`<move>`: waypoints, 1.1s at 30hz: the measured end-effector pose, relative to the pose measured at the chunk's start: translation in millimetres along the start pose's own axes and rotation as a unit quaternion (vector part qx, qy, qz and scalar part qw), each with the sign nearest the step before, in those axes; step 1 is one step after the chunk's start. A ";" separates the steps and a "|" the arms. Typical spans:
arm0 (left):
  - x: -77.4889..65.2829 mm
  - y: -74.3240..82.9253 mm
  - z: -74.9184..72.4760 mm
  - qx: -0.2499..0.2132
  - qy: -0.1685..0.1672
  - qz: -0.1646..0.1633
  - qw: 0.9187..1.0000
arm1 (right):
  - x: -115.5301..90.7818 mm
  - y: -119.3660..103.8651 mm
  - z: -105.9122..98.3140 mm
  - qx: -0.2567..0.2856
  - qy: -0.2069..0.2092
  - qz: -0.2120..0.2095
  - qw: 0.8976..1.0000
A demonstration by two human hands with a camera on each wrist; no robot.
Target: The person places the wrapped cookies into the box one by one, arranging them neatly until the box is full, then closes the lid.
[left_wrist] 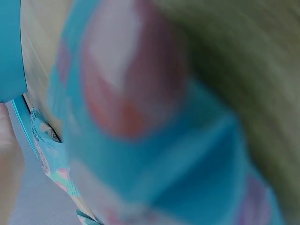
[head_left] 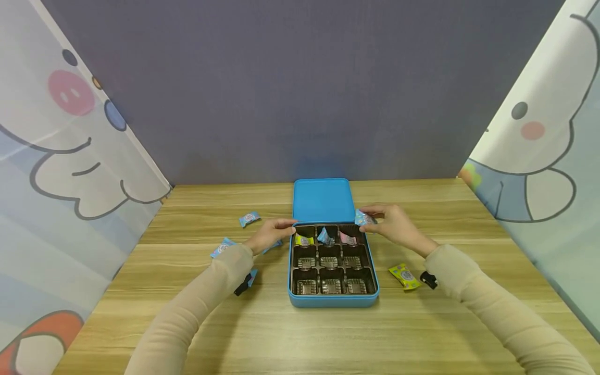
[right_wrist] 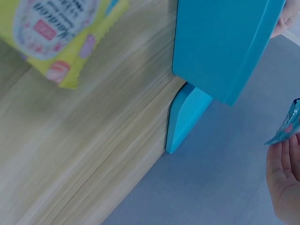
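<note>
In the head view a blue tin box [head_left: 334, 301] lies open, its brown tray divided into several compartments. Its back row holds a yellow wrapped sweet [head_left: 304, 240], a blue wrapped sweet [head_left: 325, 237] and a pink wrapped sweet [head_left: 348, 239]. My right hand [head_left: 391, 224] pinches another blue wrapped sweet [head_left: 363, 217] beside the box's back right corner; the right wrist view shows this sweet [right_wrist: 288, 124] at the fingertips. At the back left corner, my left hand [head_left: 269, 235] touches the rim with extended fingers and holds no sweet.
The blue lid [head_left: 323, 199] lies behind the box. Several blue sweets, one of them [head_left: 249, 219] at the back, are scattered left of the box. A yellow sweet [head_left: 404, 276] lies to its right. A grey panel [head_left: 304, 94] stands behind the wooden table [head_left: 328, 344].
</note>
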State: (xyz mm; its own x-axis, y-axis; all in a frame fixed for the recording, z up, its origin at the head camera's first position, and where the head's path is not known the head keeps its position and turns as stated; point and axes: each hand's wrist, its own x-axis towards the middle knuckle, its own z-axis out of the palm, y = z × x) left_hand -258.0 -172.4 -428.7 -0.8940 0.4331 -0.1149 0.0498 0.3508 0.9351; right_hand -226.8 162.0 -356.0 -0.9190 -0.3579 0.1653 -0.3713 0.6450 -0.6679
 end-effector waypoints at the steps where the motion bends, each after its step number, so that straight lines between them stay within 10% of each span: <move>1: 0.2 0.1 0.0 0.000 -0.002 0.002 1.000 | 0.4 -0.7 0.3 -0.002 0.001 -0.002 1.000; 33: -0.6 1.6 0.6 -0.011 -0.006 0.000 1.000 | 3.4 -28.7 30.2 -0.017 -0.026 -0.025 0.999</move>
State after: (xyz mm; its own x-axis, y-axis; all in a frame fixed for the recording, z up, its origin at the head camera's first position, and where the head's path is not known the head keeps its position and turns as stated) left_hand -257.1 -171.6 -427.4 -0.8885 0.4431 -0.1188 0.0402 0.3332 0.9420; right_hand -215.3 121.9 -358.1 -0.8918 -0.4234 0.1595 -0.4210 0.6476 -0.6352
